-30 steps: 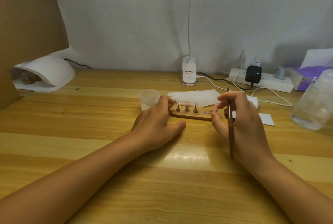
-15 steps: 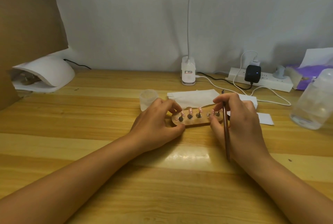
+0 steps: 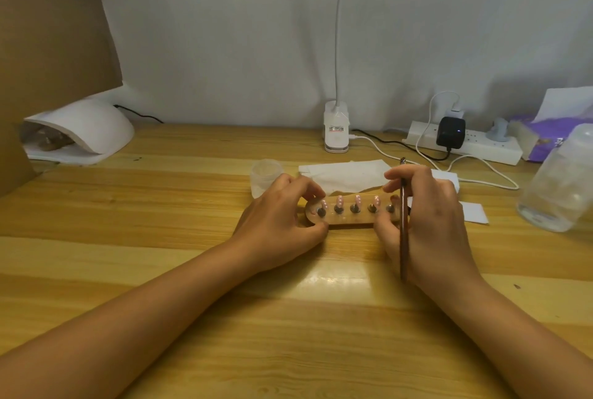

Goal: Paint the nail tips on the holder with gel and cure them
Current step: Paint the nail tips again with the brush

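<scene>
The left hand (image 3: 279, 219) is curled round the left end of the holder (image 3: 353, 221), thumb on the near edge and fingers over the far edge; the right hand (image 3: 430, 222) pinches the right end in the same way, with a slim brush (image 3: 403, 238) tucked along it, bristle end pointing away from the person. The holder thus lies between the two hands, touching both, its top face tipped towards the person; whether its underside touches the table (image 3: 192, 206) I cannot tell. Five pink nail tips (image 3: 357, 199) stand in a row on small pegs along it.

The holder looks like a light, stiff wooden block, so an end grip should carry it easily; the tips are likely thin plastic, only lightly seated, and any wet gel would smear, so fingers should stay on the wood, clear of the pegs, and the block should be held level.

Behind the left hand sits a small jar (image 3: 265, 170), beside a paper tissue (image 3: 346, 174); the white curing lamp (image 3: 90, 129) is well apart at the far left.
</scene>
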{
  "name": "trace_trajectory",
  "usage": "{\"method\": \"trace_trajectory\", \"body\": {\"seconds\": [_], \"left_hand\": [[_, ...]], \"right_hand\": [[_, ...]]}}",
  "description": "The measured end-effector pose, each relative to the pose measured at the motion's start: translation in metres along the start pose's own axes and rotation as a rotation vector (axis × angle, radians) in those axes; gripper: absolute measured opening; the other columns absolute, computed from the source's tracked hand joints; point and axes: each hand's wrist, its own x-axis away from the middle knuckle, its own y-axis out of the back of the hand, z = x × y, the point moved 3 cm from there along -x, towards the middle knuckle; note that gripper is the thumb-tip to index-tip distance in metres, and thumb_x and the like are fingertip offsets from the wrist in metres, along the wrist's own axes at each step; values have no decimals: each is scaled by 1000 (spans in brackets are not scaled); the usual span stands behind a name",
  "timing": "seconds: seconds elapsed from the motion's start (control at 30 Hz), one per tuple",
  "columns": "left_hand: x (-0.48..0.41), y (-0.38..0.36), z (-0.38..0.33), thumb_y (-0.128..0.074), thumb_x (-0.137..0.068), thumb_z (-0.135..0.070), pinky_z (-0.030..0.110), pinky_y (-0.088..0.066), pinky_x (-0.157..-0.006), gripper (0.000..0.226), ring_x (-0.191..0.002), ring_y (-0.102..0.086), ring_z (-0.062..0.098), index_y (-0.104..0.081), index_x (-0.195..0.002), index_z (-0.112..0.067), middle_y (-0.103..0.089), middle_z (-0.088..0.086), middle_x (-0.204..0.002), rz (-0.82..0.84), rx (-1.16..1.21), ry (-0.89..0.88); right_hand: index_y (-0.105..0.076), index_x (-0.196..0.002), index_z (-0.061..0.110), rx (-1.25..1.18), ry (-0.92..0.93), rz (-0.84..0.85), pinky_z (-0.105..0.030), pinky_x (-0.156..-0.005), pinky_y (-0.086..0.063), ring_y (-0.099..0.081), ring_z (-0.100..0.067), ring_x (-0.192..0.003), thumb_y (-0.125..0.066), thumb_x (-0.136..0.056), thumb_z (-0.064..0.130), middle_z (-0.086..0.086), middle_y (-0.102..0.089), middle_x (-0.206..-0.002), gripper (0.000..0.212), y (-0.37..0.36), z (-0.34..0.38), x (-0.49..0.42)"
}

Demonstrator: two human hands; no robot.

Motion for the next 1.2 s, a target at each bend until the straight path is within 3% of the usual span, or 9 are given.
{"method": "trace_trajectory", "body": {"seconds": [0.17,0.27,0.43,0.67,0.8,0.9,1.07,1.2], "left_hand": [[-1,0,1,-70,-82,-38,16,-35,-64,37,-72,-49,-3,-59,-117,-37,-51,-16,-109,-12,-11,11],[-1,0,1,-70,-82,-39,16,-35,-64,38,-72,-49,-2,-59,-119,-36,-52,-15,-109,-11,-14,16],[-1,-1,1,-67,-83,-43,16,-35,-67,39,-76,-49,2,-60,-120,-37,-53,-16,-113,1,-35,23],[-3,-2,2,-63,-89,-47,20,-34,-74,44,-106,-52,4,-54,-130,-32,-57,-14,-123,6,-77,38],[-4,-1,1,-64,-90,-47,20,-37,-70,44,-80,-50,3,-49,-128,-30,-60,-15,-122,-27,-73,33],[-2,1,-2,-65,-90,-45,26,-44,-72,44,-76,-49,7,-46,-126,-29,-58,-14,-125,-60,-85,8],[6,6,-14,-68,-86,-39,18,-32,-57,39,-67,-47,0,-48,-116,-24,-48,-13,-111,-114,-83,-149],[13,4,-27,-67,-83,-33,22,-33,-54,35,-63,-44,-4,-52,-113,-22,-41,-17,-102,-42,-110,-334]], "right_hand": [[-47,-124,14,-33,-58,17,-49,-88,-47,-52,-20,-100,-66,-86,11,-1,-60,-108,42,1,-4,-2],[-46,-125,12,-75,-72,29,-37,-83,-52,-58,-18,-96,-63,-90,14,-2,-60,-108,39,1,-8,-2],[-47,-124,11,-76,-75,18,-22,-75,-44,-57,-13,-90,-63,-91,9,1,-60,-105,36,0,-10,-2],[-46,-123,12,-81,-49,21,-21,-75,-46,-58,-12,-90,-65,-90,9,4,-58,-103,38,-2,-10,-3],[-47,-121,13,-67,62,21,-23,-72,-51,-59,-8,-84,-67,-90,10,10,-57,-100,38,-4,-2,-2],[-44,-121,17,-51,163,51,-18,-67,-53,-60,-4,-80,-67,-89,12,11,-58,-101,40,-6,5,1],[-44,-122,19,-66,269,62,-29,-66,-59,-64,-9,-81,-69,-87,14,3,-65,-102,43,-7,13,6],[-42,-120,23,-122,340,97,-35,-66,-58,-65,-11,-83,-65,-90,15,3,-63,-103,39,-6,20,10]]}}
